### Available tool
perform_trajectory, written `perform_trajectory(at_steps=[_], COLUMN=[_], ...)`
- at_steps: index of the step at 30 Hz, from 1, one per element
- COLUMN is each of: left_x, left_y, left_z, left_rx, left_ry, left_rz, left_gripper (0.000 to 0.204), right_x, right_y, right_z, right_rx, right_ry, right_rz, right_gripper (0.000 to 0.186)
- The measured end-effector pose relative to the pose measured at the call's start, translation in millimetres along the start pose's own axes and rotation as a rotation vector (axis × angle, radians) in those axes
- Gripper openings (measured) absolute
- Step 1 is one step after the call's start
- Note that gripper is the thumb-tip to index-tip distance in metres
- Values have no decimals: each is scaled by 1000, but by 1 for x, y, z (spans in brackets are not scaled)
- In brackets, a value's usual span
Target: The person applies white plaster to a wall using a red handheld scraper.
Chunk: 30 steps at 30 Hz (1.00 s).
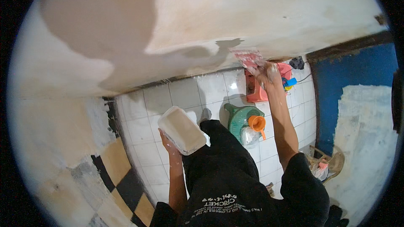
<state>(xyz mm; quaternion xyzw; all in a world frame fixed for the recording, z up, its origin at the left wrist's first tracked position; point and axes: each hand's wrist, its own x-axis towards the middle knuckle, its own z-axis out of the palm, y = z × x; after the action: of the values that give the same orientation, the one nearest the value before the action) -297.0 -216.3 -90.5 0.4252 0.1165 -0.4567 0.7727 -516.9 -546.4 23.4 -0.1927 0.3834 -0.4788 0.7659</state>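
My left hand point(169, 144) is closed on the side of a white rectangular plastic tub point(182, 129), whose inside looks filled or coated with a pale paste. My right hand point(268, 75) reaches forward, its fingers smeared with white and wrapped round a red scraper point(248, 58). White paste streaks the scraper's flat blade, which lies at or very near the lower part of the pale, patchy wall point(202, 21). Whether the blade touches the surface I cannot tell. My shadow falls on the wall to the left of the scraper.
A red plastic stool point(255, 92) stands by the wall below my right hand. Nearer sits a green basin point(237, 115) with an orange dipper point(257, 123). Blue wall point(357, 67) and a beige chair point(334, 166) lie at right. White tiles point(158, 99) cover the floor.
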Motion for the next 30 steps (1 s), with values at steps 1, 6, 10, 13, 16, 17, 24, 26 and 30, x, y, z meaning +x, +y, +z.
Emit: perform_trajectory(at_steps=[1,6,10,13,16,17,24,26,30], left_x=[11,12,-4,-13,-23,-31,-66,-79,-95], left_y=[-6,8,24,25,37,42,65,65,82], left_z=[0,13,30,40,31,32,40,46,47], left_rx=[34,246,155,191,254,245,-53,26,-41], left_ry=[-43,-84,-169,-226,-492,-579,-539,-482,-503], left_rz=[-17,8,-71,-144,-126,-54,-139,-124,-240], left_gripper=[57,51,50,53,52,52,50,49,54], right_x=[-20,-131,-208,-250,-273,-279,-313,-312,-318], right_y=[-11,1,43,76,98,102,92,89,92], right_z=[-23,-45,-7,8,33,41,102,106,134], right_rx=[24,-110,-215,-282,-416,-485,-1358,-1297,-1486], right_ry=[-10,76,42,78,0,-34,-96,-77,-252], right_rz=[-22,-145,-104,-93,-154,-215,-699,-646,-612], right_gripper=[30,28,28,26,23,24,24,26,26])
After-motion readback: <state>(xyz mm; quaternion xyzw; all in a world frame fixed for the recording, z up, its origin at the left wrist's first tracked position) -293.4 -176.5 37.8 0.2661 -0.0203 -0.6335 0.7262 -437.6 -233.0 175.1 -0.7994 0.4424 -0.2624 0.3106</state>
